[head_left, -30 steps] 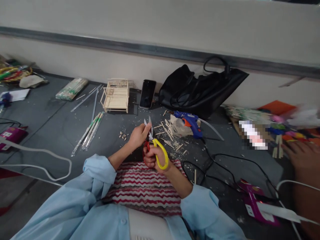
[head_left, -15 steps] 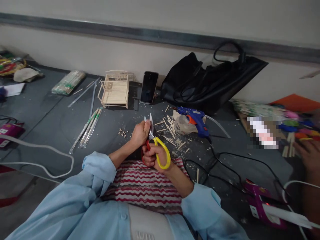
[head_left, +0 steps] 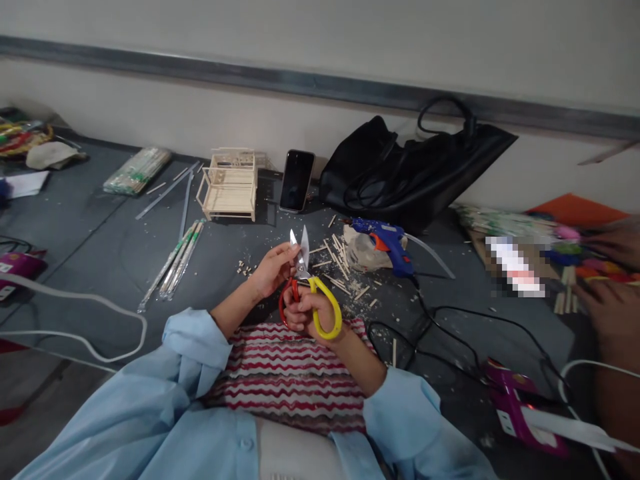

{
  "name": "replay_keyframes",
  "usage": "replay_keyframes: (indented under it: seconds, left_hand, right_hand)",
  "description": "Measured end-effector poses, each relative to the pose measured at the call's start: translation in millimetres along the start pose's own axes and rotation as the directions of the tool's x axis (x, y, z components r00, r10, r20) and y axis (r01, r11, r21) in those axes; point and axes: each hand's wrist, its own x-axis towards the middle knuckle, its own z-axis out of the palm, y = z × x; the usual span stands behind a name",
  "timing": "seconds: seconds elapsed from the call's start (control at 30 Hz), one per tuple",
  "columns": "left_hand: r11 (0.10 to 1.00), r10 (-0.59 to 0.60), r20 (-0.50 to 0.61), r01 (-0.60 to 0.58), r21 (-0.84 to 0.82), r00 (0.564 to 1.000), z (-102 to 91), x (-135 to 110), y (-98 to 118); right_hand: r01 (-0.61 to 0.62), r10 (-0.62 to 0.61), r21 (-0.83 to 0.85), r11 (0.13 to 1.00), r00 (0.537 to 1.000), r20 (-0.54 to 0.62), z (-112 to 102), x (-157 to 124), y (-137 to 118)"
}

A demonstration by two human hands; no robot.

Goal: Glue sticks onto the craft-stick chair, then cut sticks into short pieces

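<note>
In my right hand (head_left: 309,312) is a pair of scissors (head_left: 302,268) with one red and one yellow handle, their blades spread apart and pointing away from me. My left hand (head_left: 273,270) is beside the blades, thumb and fingertips pinched together there; what they hold, if anything, is too small to make out. Tiny cut wooden bits (head_left: 245,268) lie left of the left hand. To the right of the scissors are several short wooden sticks (head_left: 339,257) among shavings. Under my forearms a red-and-white wavy striped cloth (head_left: 300,373) covers my lap.
A small wooden stick model (head_left: 230,197) stands by a phone (head_left: 297,180) and a black bag (head_left: 380,167). A blue glue gun (head_left: 393,243) rests at right, its cord near a purple power strip (head_left: 520,407). Wrapped sticks (head_left: 183,260) lie left. Another person's hands (head_left: 607,307) are far right.
The scissor blades have opened wider. My left hand has shifted slightly left and its fingers have loosened around the blades. The other person's second hand has come into view.
</note>
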Motion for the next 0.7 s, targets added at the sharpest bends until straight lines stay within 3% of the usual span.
replay_keyframes:
  seconds: [0.37, 0.7]
  left_hand:
    - [0.996, -0.066, -0.04, 0.063, -0.068, 0.997, 7.1, -1, 4]
    - [0.999, -0.047, -0.079, 0.048, 0.01, 0.996, 1.0, 0, 2]
  right_hand:
    - [-0.022, 0.02, 0.065, 0.998, 0.999, 0.036, -6, -4, 6]
    - [-0.058, 0.062, -0.06, 0.997, 0.996, 0.063, -12, 0, 9]
